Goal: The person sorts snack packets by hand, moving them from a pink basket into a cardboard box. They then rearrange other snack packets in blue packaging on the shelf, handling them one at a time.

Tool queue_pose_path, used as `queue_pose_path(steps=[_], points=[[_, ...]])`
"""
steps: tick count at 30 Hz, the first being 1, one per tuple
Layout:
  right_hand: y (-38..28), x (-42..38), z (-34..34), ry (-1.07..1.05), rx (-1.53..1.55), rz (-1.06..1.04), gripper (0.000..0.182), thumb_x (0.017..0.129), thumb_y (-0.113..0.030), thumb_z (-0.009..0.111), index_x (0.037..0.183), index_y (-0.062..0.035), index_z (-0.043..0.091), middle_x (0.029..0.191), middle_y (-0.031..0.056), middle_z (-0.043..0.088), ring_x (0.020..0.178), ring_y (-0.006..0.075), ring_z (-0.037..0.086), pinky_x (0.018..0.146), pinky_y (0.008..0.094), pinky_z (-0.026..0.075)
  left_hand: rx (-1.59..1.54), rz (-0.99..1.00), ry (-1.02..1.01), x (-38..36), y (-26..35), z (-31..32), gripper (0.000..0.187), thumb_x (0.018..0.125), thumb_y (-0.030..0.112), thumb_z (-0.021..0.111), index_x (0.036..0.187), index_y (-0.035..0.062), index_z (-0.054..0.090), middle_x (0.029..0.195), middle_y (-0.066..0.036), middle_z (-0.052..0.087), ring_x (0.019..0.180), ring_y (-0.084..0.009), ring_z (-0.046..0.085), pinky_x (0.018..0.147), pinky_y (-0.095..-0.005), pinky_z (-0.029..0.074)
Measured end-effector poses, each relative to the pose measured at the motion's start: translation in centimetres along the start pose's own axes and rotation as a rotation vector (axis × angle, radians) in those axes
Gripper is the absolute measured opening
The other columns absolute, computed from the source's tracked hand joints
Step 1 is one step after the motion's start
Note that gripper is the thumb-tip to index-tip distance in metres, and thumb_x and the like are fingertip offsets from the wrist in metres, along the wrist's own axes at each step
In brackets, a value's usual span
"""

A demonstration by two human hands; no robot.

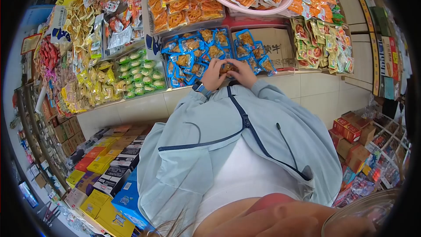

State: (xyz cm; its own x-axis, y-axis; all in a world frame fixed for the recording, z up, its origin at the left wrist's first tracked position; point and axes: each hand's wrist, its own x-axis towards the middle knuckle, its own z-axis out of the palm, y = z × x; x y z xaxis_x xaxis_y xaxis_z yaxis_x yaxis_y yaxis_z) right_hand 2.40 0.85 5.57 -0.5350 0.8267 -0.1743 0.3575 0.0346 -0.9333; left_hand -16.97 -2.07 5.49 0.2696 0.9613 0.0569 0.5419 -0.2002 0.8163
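The head view looks down over a light grey zipped jacket (237,149) toward a shop display of packaged snacks. Both hands meet at the front edge of the white tiled counter (307,85). The left hand (213,73), with a dark watch (201,88) on its wrist, curls closed around one side of a small snack packet (228,67); the right hand (242,73) pinches the other side of the same packet, fingers bent over it. The packet sits between the two hands, just in front of a bin of blue-wrapped snacks (193,52), and little of it shows.

To the right of that bin lies a brown cardboard box (276,46) holding more blue packets. Left of it are green-wrapped packets (138,72) and yellow ones (96,85). Above, orange snack packs (184,2) fill a tray, and a pink basin (245,8) holds orange-striped packets. Below the counter on the left, yellow and blue boxes (109,184) are stacked; red cartons (348,129) stand at the right.
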Motion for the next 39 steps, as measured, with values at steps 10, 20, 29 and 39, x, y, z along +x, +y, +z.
queue_pose_path(steps=[10, 20, 29, 39], points=[[14.8, -5.4, -10.7, 0.926, -0.186, 0.322, 0.053, 0.081, -0.011, 0.069, 0.131, -0.0042, 0.051, 0.124, 0.0141, 0.059, 0.114, 0.0274, 0.057, 0.097, 0.0339, 0.043, 0.565, -0.087, 0.102, -2.9, -4.2, -1.2, 0.060, 0.068, 0.014, 0.073, 0.125, 0.0100, 0.053, 0.123, -0.010, 0.052, 0.115, -0.0294, 0.049, 0.093, -0.0448, 0.037], [14.5, -5.0, -8.1, 0.578, -0.711, 0.610, 0.057, 0.083, -0.037, 0.064, 0.136, -0.0275, 0.047, 0.138, 0.0072, 0.044, 0.128, 0.0312, 0.039, 0.101, 0.0524, 0.034, 0.886, -0.103, 0.053, -4.0, -4.9, -0.8, 0.037, 0.081, 0.013, 0.058, 0.118, 0.0148, 0.056, 0.128, -0.008, 0.051, 0.123, -0.0247, 0.046, 0.091, -0.0557, 0.035], [12.7, -4.5, -6.0, 0.797, -0.956, 0.282, 0.055, 0.082, -0.029, 0.068, 0.132, -0.0140, 0.049, 0.134, 0.0110, 0.047, 0.126, 0.0304, 0.039, 0.103, 0.0524, 0.028, 0.728, -0.103, -0.030, -3.9, -4.3, -2.1, 0.042, 0.078, 0.008, 0.059, 0.119, 0.0156, 0.055, 0.120, -0.005, 0.054, 0.113, -0.0235, 0.052, 0.082, -0.0533, 0.039], [-2.4, 2.2, 0.7, 0.095, -0.066, -0.156, 0.073, 0.075, -0.007, 0.071, 0.139, -0.0047, 0.038, 0.125, 0.0197, 0.049, 0.115, 0.0374, 0.049, 0.098, 0.0396, 0.041, -0.294, -0.206, 0.166, 1.2, 1.5, -1.0, 0.045, 0.083, -0.001, 0.057, 0.127, 0.0016, 0.048, 0.123, -0.019, 0.055, 0.115, -0.0315, 0.055, 0.091, -0.0363, 0.047]])
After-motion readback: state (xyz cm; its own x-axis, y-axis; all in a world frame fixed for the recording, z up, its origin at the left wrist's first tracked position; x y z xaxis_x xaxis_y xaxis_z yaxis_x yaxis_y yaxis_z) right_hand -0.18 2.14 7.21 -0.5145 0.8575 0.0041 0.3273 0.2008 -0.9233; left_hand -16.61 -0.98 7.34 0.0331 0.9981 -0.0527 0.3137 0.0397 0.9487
